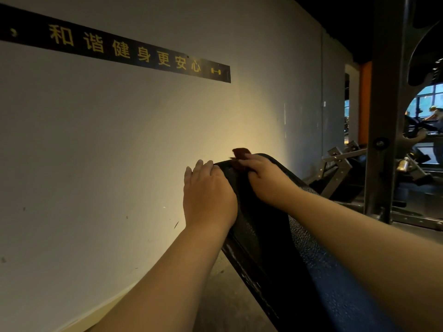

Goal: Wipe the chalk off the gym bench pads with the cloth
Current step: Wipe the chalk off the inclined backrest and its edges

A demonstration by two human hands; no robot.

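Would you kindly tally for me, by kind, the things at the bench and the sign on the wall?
Bare hands: 2 (left hand, right hand)
Reddish-brown cloth: 1
Black textured bench pad: 1
Black wall sign with yellow characters: 1
Total: 5

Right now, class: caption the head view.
Right hand holds a reddish-brown cloth atop the inclined bench pad; left hand rests on its edge.
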